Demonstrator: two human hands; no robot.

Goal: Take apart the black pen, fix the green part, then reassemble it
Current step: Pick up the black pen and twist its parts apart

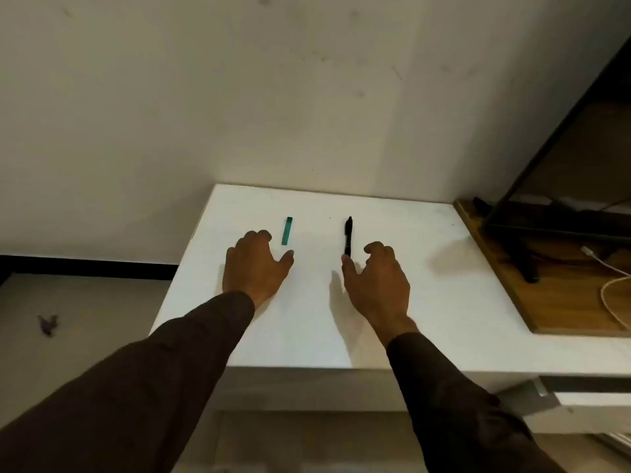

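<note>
A black pen (348,235) lies on the white table (426,268), pointing away from me. A short green part (287,230) lies to its left, also lengthwise. My left hand (254,266) rests over the table just left of and below the green part, fingers loosely bent, holding nothing. My right hand (374,278) hovers just right of the pen's near end, fingers loosely curled and empty; its thumb tip is close to the pen's near end, and I cannot tell if it touches.
A wooden board (560,295) adjoins the table on the right, carrying a black monitor stand (522,254) and a white cable (607,285). A wall rises behind the table. The floor lies to the left, with a small dark scrap (47,324).
</note>
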